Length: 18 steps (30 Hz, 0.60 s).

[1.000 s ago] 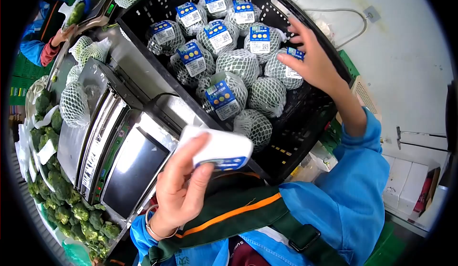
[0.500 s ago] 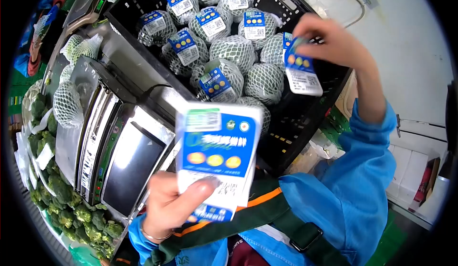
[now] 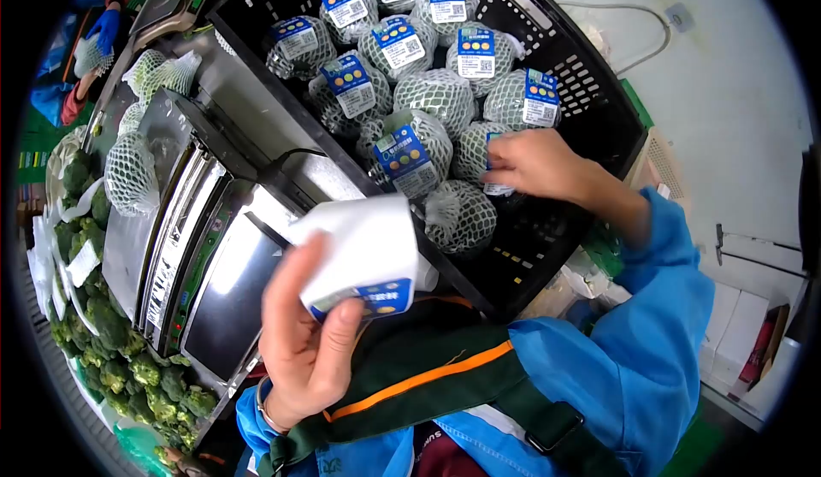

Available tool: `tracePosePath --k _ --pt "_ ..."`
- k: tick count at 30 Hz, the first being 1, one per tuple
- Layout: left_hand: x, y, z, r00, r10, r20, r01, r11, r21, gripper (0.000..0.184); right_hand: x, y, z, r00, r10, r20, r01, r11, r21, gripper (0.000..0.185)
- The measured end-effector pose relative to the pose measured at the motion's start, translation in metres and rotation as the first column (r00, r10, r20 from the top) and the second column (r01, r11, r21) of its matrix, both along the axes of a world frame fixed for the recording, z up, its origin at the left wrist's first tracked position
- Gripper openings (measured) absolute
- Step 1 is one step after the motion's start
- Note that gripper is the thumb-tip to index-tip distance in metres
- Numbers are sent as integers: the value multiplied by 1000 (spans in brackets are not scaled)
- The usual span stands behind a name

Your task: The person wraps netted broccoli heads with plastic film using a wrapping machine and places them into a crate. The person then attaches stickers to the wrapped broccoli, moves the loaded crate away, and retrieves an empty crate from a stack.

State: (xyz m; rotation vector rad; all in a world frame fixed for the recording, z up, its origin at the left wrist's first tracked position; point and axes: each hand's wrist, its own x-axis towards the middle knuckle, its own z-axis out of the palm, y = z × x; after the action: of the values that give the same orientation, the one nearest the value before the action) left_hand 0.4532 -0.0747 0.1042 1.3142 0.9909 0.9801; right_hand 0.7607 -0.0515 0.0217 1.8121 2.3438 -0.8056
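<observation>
My left hand (image 3: 308,344) grips a batch of labels (image 3: 363,246) between thumb and fingers, with the white back mostly facing up and a blue printed part near my thumb. Inside the black crate (image 3: 623,126), my right hand (image 3: 543,165) pinches a blue-and-white label (image 3: 497,189) against a round vegetable in a white foam net (image 3: 471,152). My fingers hide most of that label. Several netted vegetables around it carry labels on top, one of them a labelled netted vegetable (image 3: 540,105) just beyond my hand. A netted vegetable (image 3: 462,218) without a visible label sits nearest me.
Left of the crate stands a weighing machine with a dark screen (image 3: 227,306). An empty-looking foam net (image 3: 131,173) lies on its metal plate. Heaped broccoli (image 3: 103,331) is at the far left. Another person's blue-gloved hand (image 3: 107,30) holds a netted item at upper left.
My right hand has come down and left with its label onto a netted vegetable; the one beyond now shows a label. My left hand has tilted its labels from printed face to white back.
</observation>
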Motion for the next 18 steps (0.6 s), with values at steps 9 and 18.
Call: tracePosePath --k 9,18 --pt "-11 4 -37 791 -496 -359 373 856 -359 32 -27 41 97 683 223 -696 82 923 377 14" --pt "-87 -13 -36 969 73 -237 -100 989 -105 36 55 128 -34 966 -112 -234 99 993 -66 34"
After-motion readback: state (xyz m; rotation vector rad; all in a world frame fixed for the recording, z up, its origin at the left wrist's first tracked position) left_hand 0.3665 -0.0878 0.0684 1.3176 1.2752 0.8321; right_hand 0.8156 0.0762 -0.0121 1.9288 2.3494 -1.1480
